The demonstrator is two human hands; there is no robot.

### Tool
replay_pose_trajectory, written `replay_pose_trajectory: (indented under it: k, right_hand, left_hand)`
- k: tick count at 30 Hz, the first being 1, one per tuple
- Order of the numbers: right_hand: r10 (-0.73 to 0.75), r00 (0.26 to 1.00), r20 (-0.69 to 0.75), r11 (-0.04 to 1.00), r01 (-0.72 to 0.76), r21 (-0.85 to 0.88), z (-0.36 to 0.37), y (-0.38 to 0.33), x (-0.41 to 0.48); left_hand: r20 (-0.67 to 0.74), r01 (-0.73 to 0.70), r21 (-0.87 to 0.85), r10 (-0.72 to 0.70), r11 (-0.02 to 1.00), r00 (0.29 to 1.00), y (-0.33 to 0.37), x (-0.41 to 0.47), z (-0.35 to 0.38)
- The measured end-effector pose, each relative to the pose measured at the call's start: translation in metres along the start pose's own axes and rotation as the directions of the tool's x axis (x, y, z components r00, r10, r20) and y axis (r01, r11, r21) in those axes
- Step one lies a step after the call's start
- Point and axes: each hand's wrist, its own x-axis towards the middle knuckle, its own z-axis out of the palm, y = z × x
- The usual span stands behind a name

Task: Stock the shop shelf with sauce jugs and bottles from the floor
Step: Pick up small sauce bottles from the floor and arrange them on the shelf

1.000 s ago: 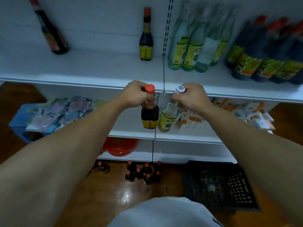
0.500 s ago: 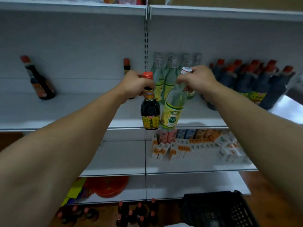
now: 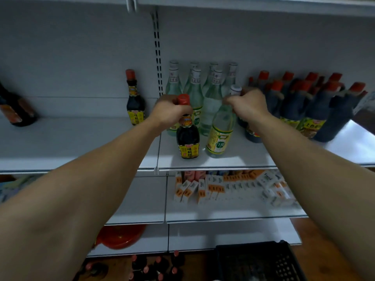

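Observation:
My left hand [image 3: 169, 113] grips the neck of a small dark sauce bottle [image 3: 187, 139] with a red cap and yellow label. My right hand [image 3: 246, 106] grips the neck of a clear bottle [image 3: 220, 134] with a white cap and yellow-green label, which leans to the left. Both bottles are at the front of the white shelf [image 3: 223, 161], with their bases at or just above its surface. Behind them stand several clear bottles [image 3: 211, 92]. On the floor below sit several dark red-capped bottles [image 3: 156, 268].
A lone dark bottle [image 3: 135, 102] stands left of the upright post; another [image 3: 16, 112] stands at the far left. Dark red-capped jugs [image 3: 316, 106] crowd the shelf's right. Small boxes [image 3: 229, 187] fill the shelf below. A black crate [image 3: 259, 262] and a red basin [image 3: 119, 236] are low down.
Both hands have carried the bottles up from below the shelf edge and forward onto the shelf. The view has risen with them.

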Motion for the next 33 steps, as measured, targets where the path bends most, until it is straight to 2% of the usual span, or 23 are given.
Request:
replay_pose_trajectory:
  k: [4,7,9,12,15,19,25,33]
  right_hand:
    - [0.008,0.999,0.05,1.0,-0.007,-0.001,0.0,0.011,0.012]
    - [0.021,0.987,0.16,0.995,-0.005,-0.1,0.008,0.03,0.007]
    - [0.059,0.976,0.208,0.994,-0.039,-0.1,0.013,0.045,0.001]
    - [0.054,0.979,0.199,0.996,-0.039,-0.078,0.015,0.056,0.004]
    - [0.015,0.984,0.175,0.996,0.001,-0.092,0.012,0.06,0.01]
    - [0.004,0.996,0.087,0.999,0.0,-0.048,0.006,0.068,0.019]
    - [-0.014,1.0,0.016,0.982,0.017,-0.188,0.004,0.078,0.038]
    - [0.009,0.999,0.038,0.986,-0.002,-0.168,0.015,0.076,0.058]
  left_hand:
    - [0.014,0.017,-0.023,-0.016,1.0,1.0,-0.006,0.006,0.02]
    - [-0.006,-0.034,-0.04,0.033,0.999,0.999,-0.013,0.009,0.031]
    - [0.026,-0.085,0.001,0.085,0.996,0.996,-0.025,0.005,0.039]
    - [0.046,-0.121,0.085,0.117,0.989,0.992,-0.049,-0.001,0.048]
    - [-0.034,-0.088,-0.006,0.088,0.996,0.996,-0.065,-0.005,0.054]
    - [-0.095,-0.116,-0.092,0.108,0.989,0.99,-0.073,-0.006,0.061]
    - [-0.095,-0.103,-0.193,0.086,0.976,0.992,-0.073,-0.004,0.063]
    - [-0.093,-0.123,-0.234,0.104,0.964,0.99,-0.072,-0.006,0.063]
